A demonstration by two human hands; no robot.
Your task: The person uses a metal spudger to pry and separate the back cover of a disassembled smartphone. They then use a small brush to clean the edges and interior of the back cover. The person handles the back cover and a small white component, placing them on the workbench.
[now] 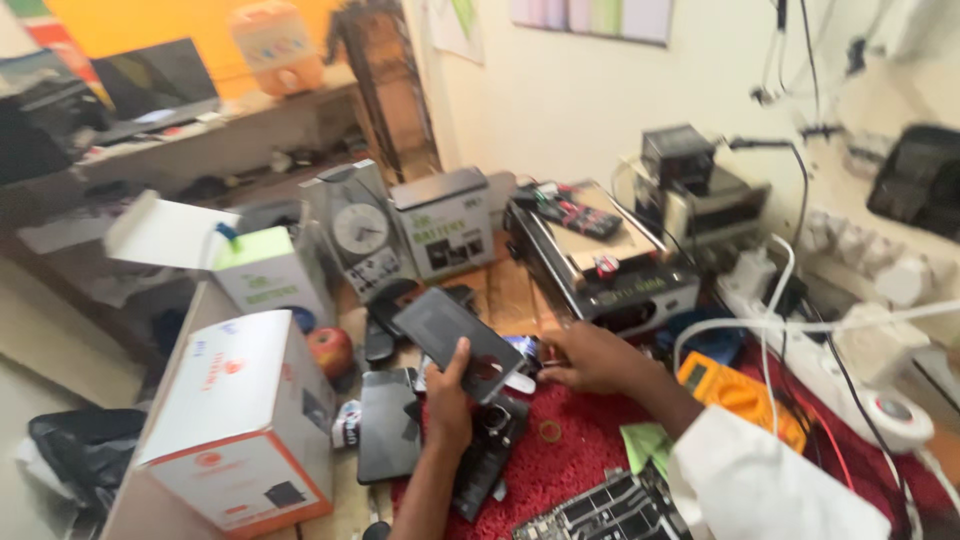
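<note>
Left hand [450, 398] gripped dark flat phone-like slab [458, 342], tilted up above red mat [570, 460]; right hand [590, 358] reached just beside it, fingers curled, grip unclear; black parts under slab, white box [240, 420] left, yellow multimeter [735, 392] right

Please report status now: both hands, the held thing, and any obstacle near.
Left hand grips dark flat phone. Right hand down on red mat, beside it. White box close left.

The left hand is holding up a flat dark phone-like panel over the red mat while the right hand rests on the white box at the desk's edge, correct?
Not quite. The right hand is not on the white box; it reaches among small parts above the red mat. The head view shows the left hand holding the dark panel.
</note>
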